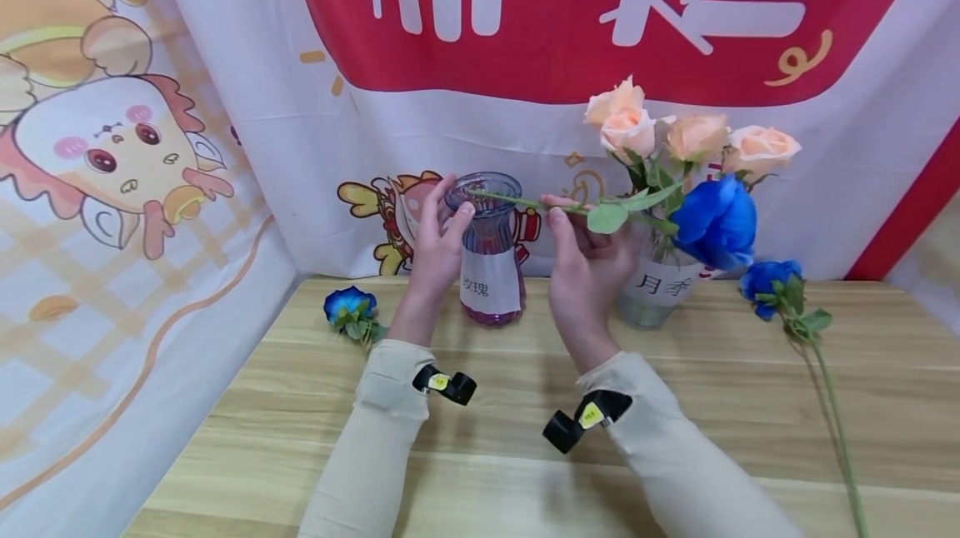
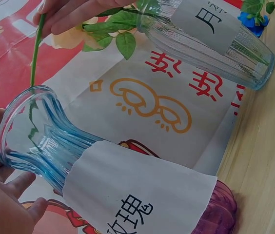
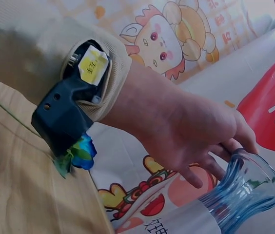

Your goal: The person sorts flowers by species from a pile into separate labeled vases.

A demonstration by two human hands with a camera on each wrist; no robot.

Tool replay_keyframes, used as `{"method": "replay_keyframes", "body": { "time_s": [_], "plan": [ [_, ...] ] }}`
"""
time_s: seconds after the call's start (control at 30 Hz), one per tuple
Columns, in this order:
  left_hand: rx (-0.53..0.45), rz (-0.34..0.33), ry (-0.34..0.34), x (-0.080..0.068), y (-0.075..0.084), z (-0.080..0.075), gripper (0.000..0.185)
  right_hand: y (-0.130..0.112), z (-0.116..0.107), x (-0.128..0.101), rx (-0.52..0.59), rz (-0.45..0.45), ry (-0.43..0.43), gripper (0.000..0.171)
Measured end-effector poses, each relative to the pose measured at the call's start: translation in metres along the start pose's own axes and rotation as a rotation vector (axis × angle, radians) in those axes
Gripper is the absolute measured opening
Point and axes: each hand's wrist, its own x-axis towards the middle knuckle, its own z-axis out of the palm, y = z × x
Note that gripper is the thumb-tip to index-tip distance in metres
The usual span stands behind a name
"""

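Note:
A blue glass vase (image 1: 491, 230) with a white paper label and a purplish base stands upright near the back of the table. My left hand (image 1: 432, 251) holds it at the flared rim, thumb in front and fingers around the left side. My right hand (image 1: 592, 276) pinches the green stem (image 1: 517, 201) of a blue rose (image 1: 716, 221), held nearly level in the head view. The stem's cut end lies inside the vase mouth, seen through the glass in the left wrist view. The bloom hangs to the right, in front of several peach roses (image 1: 697, 138).
Right of my right hand, a clear labelled vase (image 1: 648, 309) holds the peach roses. One blue rose (image 1: 772, 284) lies at the table's right with its long stem toward the front; another blue rose (image 1: 350, 306) lies at left. A printed cloth (image 1: 315, 155) hangs behind the wooden table (image 1: 495, 455).

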Motion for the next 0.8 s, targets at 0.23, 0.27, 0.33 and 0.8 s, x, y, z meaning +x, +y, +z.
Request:
{"method": "replay_keyframes", "body": {
  "time_s": [0.23, 0.27, 0.33, 0.8],
  "plan": [
    [0.003, 0.004, 0.0, 0.001, -0.001, -0.001, 0.059, 0.001, 0.001, 0.003, -0.031, -0.079, -0.039, 0.028],
    [0.003, 0.004, 0.001, 0.001, -0.001, -0.001, 0.059, 0.001, 0.001, 0.004, -0.034, -0.091, -0.048, 0.028],
    [0.001, 0.004, 0.0, 0.002, -0.002, -0.001, 0.059, 0.001, 0.002, 0.004, -0.051, -0.109, -0.071, 0.029],
    [-0.021, 0.02, -0.005, 0.001, -0.001, 0.0, 0.06, 0.001, 0.004, 0.012, -0.119, -0.121, -0.113, 0.026]
  ]
}}
